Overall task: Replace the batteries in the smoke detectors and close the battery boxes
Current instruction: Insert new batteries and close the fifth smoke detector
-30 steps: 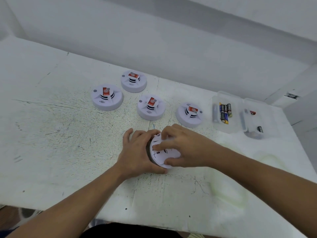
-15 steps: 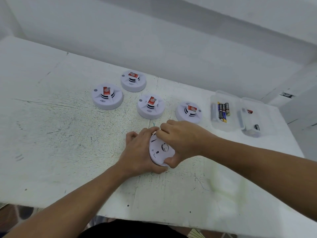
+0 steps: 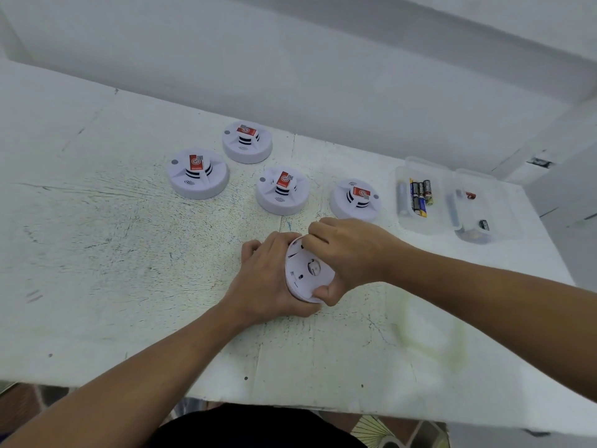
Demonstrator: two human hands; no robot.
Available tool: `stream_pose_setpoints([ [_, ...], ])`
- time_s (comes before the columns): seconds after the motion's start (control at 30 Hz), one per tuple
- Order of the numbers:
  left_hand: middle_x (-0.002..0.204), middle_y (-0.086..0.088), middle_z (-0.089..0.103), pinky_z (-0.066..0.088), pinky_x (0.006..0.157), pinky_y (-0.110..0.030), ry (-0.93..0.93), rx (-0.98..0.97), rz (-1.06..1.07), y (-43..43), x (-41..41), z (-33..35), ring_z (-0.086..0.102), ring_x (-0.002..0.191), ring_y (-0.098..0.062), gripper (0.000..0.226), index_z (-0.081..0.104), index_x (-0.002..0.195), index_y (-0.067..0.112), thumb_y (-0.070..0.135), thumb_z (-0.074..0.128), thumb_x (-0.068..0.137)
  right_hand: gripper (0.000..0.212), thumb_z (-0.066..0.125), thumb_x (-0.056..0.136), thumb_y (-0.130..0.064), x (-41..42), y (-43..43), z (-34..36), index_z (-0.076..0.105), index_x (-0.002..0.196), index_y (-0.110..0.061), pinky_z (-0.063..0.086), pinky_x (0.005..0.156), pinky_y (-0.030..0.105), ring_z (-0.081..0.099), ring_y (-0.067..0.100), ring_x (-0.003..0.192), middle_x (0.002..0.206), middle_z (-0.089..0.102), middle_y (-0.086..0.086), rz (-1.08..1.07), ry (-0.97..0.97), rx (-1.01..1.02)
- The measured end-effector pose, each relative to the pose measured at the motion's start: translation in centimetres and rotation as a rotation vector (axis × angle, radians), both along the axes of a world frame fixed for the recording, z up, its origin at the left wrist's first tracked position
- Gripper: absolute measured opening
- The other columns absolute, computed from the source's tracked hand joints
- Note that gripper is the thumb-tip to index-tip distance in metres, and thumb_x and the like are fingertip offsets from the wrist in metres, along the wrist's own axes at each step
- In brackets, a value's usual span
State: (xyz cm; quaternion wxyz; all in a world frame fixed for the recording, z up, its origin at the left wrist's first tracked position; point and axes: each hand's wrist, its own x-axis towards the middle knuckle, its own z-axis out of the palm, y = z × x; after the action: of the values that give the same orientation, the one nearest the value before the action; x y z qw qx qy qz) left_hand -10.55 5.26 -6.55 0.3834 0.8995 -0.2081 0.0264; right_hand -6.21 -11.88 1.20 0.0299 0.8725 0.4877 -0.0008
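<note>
— While your left hand [image 3: 268, 282] cups the smoke detector [image 3: 305, 274] from behind, tilting its flat back toward you, what is your right doing?

— Your right hand [image 3: 353, 250] clamps the rim, thumb under, fingertips at the top edge. That's probably to brace it for twisting or prying the battery cover, though I can't make out the cover's state.

— And around it?

— It stands on edge at the near middle of the scuffed white table [image 3: 97, 253]. The four other detectors [image 3: 282, 190] sit beyond, with batteries [image 3: 420, 197] in a clear box [image 3: 434, 224] to the right and a white wall [image 3: 323, 76] behind.
</note>
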Motion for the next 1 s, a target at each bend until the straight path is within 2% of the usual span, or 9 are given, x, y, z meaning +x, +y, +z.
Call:
stream_pose_setpoints([
  [0.2,0.115,0.019,0.044,0.025,0.092,-0.031,0.038,-0.016,-0.006,0.1,0.1,0.0,0.041,0.107,0.001,0.086,0.041,0.123,0.027,0.063,0.068,0.050,0.065,0.072,0.052,-0.061,-0.2,0.0,-0.5,0.059,0.078,-0.002,0.034,0.040,0.023,0.044,0.020,0.050,0.064,0.051,0.005,-0.059,-0.028,0.036],
  [0.53,0.115,0.010,0.048,0.029,0.082,-0.030,-0.041,0.045,-0.018,-0.1,0.1,-0.3,0.042,0.100,-0.006,0.090,0.044,0.125,0.017,0.067,0.062,0.052,0.065,0.071,0.048,-0.060,-0.6,-0.3,-1.1,0.058,0.076,-0.002,0.027,0.042,0.021,0.044,0.021,0.048,0.064,0.051,0.006,-0.079,-0.055,0.099],
  [0.73,0.114,0.008,0.049,0.030,0.079,-0.029,-0.052,0.047,-0.004,-0.3,0.0,-0.2,0.042,0.098,-0.007,0.089,0.046,0.124,0.014,0.066,0.061,0.054,0.068,0.069,0.049,-0.061,-0.6,-0.4,-1.3,0.059,0.079,-0.002,0.035,0.041,0.022,0.047,0.023,0.051,0.066,0.053,0.007,-0.110,-0.029,0.130],
  [0.8,0.114,0.007,0.049,0.032,0.079,-0.030,-0.054,0.055,-0.003,-0.3,0.1,-0.1,0.042,0.098,-0.008,0.089,0.046,0.124,0.014,0.067,0.061,0.055,0.068,0.074,0.048,-0.060,-0.5,-0.4,-1.4,0.059,0.080,-0.002,0.037,0.041,0.023,0.047,0.023,0.051,0.067,0.053,0.007,-0.116,-0.026,0.134],
  [1.0,0.113,0.006,0.051,0.034,0.077,-0.032,-0.092,0.068,0.015,-0.4,0.0,-0.2,0.043,0.097,-0.009,0.087,0.046,0.123,0.014,0.067,0.060,0.056,0.070,0.079,0.046,-0.060,-0.6,-0.3,-1.4,0.058,0.079,-0.002,0.037,0.041,0.023,0.047,0.022,0.051,0.067,0.053,0.007,-0.135,-0.006,0.155],
])
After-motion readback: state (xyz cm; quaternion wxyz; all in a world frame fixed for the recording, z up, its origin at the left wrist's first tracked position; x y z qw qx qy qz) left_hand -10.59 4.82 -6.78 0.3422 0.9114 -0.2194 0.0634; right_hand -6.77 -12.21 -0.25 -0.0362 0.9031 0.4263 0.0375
